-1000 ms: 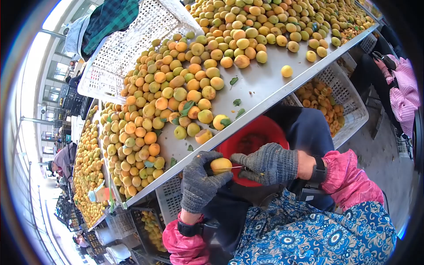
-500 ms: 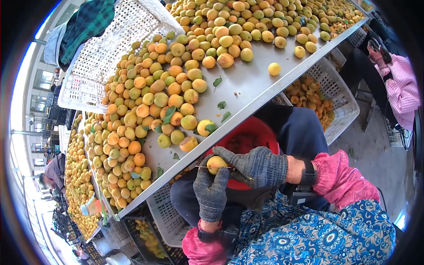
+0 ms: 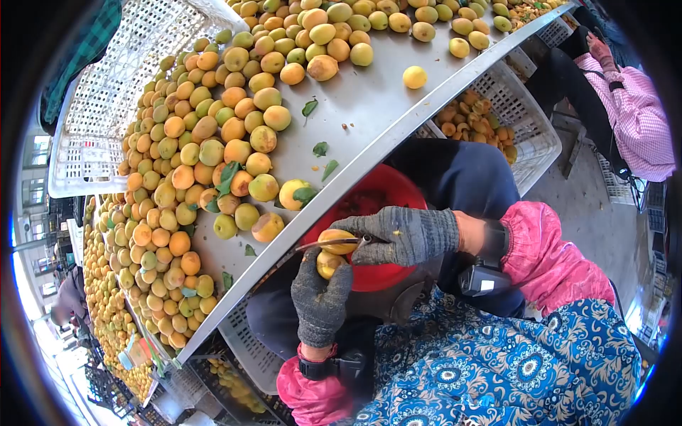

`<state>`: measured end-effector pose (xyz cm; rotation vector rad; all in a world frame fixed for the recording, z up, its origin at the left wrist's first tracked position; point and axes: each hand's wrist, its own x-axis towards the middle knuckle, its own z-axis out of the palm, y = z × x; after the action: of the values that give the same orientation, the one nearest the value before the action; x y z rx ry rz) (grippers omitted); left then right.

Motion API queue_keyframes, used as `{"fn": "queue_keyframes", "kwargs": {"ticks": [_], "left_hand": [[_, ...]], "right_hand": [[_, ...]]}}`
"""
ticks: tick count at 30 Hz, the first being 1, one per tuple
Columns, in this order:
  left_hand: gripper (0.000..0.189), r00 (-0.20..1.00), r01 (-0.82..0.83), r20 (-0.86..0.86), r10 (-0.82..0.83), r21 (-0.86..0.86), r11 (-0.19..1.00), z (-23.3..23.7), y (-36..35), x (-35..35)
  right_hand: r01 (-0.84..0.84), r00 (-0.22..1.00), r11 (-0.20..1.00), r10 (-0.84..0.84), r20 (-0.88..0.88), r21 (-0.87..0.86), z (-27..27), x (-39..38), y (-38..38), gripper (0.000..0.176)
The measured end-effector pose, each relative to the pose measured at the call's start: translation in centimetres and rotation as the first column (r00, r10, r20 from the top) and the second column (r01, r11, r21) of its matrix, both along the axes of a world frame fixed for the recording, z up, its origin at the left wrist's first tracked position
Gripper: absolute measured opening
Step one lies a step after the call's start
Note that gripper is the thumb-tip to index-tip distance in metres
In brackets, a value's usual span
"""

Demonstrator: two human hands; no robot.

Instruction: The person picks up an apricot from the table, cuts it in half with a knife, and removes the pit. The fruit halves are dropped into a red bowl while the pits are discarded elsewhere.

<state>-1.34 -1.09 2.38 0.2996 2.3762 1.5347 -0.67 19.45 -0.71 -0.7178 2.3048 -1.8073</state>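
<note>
My left hand [image 3: 321, 302], in a grey knit glove, is closed around an apricot [image 3: 329, 265] held upward between thumb and fingers. The fruit is parted into two pieces, an upper and a lower one. Gloved as well, my right hand [image 3: 412, 234] grips a slim knife [image 3: 312, 246], whose thin blade lies across the upper piece. My right fingertips are close against that upper piece. Under both hands sits a red basin [image 3: 401, 186], its dark contents partly hidden by them.
A metal table [image 3: 369, 99] carries heaps of apricots [image 3: 206, 153] and loose leaves. A white crate [image 3: 121, 92] rests on it. Another crate [image 3: 536, 128] under the edge holds cut fruit. At right sits a person in a pink checked sleeve [image 3: 629, 113].
The apricot was whole-looking with the blade across it; now it has parted into two pieces. The view has shifted, so the table and fruit appear further left and up.
</note>
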Motion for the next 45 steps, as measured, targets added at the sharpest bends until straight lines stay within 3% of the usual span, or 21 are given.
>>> {"fn": "queue_keyframes", "kwargs": {"ticks": [1,3,5,6,7,9,10,14,15,17,18,19,21,25,29,34,37,39,41,43,45], "left_hand": [[0.030,0.998,-0.064,0.009,0.063,0.100,0.993,0.2,0.1,0.0],[0.029,0.995,-0.098,0.047,0.092,0.142,0.985,-0.4,-0.3,-0.1],[0.043,0.838,-0.362,0.545,-0.029,0.594,0.718,-0.8,-1.0,0.1],[0.050,0.768,-0.484,0.634,0.091,0.481,0.731,-0.9,-0.9,0.8],[0.050,0.771,-0.485,0.630,0.095,0.483,0.729,-1.5,-0.5,1.4],[0.048,0.898,-0.425,0.272,0.345,0.344,0.837,-1.7,1.1,2.0],[0.053,0.648,-0.672,0.755,-0.100,0.628,0.393,-1.1,0.7,1.7],[0.057,0.569,-0.717,0.777,-0.271,0.630,0.300,-0.9,0.5,3.0],[0.057,0.569,-0.716,0.776,-0.272,0.630,0.300,-1.4,0.2,3.4],[0.055,0.503,-0.771,0.838,-0.212,0.546,0.328,-2.2,0.0,4.2],[0.052,0.578,-0.759,0.763,0.290,0.371,0.536,-1.9,0.9,5.2],[0.052,0.579,-0.756,0.764,0.286,0.371,0.539,-1.7,0.8,5.4],[0.048,0.601,-0.642,0.785,-0.151,0.587,0.493,-0.7,0.8,5.6],[0.039,0.686,-0.548,0.726,-0.048,0.559,0.622,0.4,1.7,6.3],[0.033,0.695,-0.552,0.719,0.011,0.524,0.649,0.4,1.9,6.3],[0.036,0.830,-0.458,0.543,0.128,0.532,0.713,0.1,2.8,5.8],[0.035,0.770,-0.531,0.634,0.074,0.573,0.625,-0.9,3.2,5.9],[0.036,0.785,-0.486,0.620,0.015,0.600,0.636,-1.1,3.4,5.8],[0.037,0.800,-0.436,0.598,-0.044,0.632,0.641,-1.1,3.7,5.5],[0.029,0.885,-0.359,0.455,0.100,0.529,0.769,-0.7,3.9,5.2],[0.028,0.928,-0.307,0.339,0.155,0.458,0.835,-0.3,3.6,4.7]], "right_hand": [[-0.003,1.000,1.000,0.003,-0.004,0.002,0.8,-0.1,0.1,0.047],[0.011,0.924,0.993,0.036,0.380,-0.120,3.3,-0.5,0.4,0.048],[0.075,0.911,0.975,0.020,0.413,-0.211,3.6,0.2,-0.3,0.052],[0.071,0.967,0.982,-0.025,0.254,-0.174,3.8,0.7,-0.8,0.054],[0.078,0.994,0.987,-0.066,0.089,-0.138,4.0,1.0,-1.0,0.055],[0.006,0.999,0.978,0.005,-0.052,0.210,5.2,2.2,-1.5,0.063],[-0.014,0.995,0.928,0.048,-0.083,0.371,5.5,2.8,-1.9,0.064],[-0.201,0.978,0.740,0.189,0.088,0.641,8.0,3.5,-1.6,0.063],[-0.200,0.978,0.740,0.188,0.088,0.642,7.6,3.8,-1.4,0.063],[-0.050,0.996,0.966,0.068,-0.062,0.255,6.5,4.3,-0.9,0.055],[0.007,0.997,0.974,-0.025,0.078,0.226,6.8,4.2,-1.1,0.042],[0.013,0.996,0.974,-0.031,0.079,0.228,6.6,4.0,-1.1,0.042],[0.173,0.977,0.982,-0.160,0.142,-0.079,5.5,3.7,-1.0,0.033],[0.347,0.934,0.931,-0.331,0.137,-0.116,4.3,3.6,-1.7,0.032],[0.214,0.974,0.970,-0.203,0.106,-0.114,4.8,4.0,-1.3,0.026],[0.317,0.944,0.948,-0.310,0.116,-0.041,3.5,4.4,-1.1,0.025],[0.460,0.884,0.853,-0.411,0.224,-0.248,4.0,3.7,-1.0,0.022],[0.619,0.626,0.756,-0.309,0.716,-0.214,7.5,2.9,-0.4,0.024],[0.629,0.664,0.744,-0.364,0.654,-0.225,7.4,1.9,-0.3,0.026],[0.555,0.831,0.804,-0.527,0.178,-0.213,4.8,0.9,-0.8,0.027],[0.532,0.847,0.834,-0.523,0.097,-0.148,4.0,1.2,-0.7,0.027]]}}
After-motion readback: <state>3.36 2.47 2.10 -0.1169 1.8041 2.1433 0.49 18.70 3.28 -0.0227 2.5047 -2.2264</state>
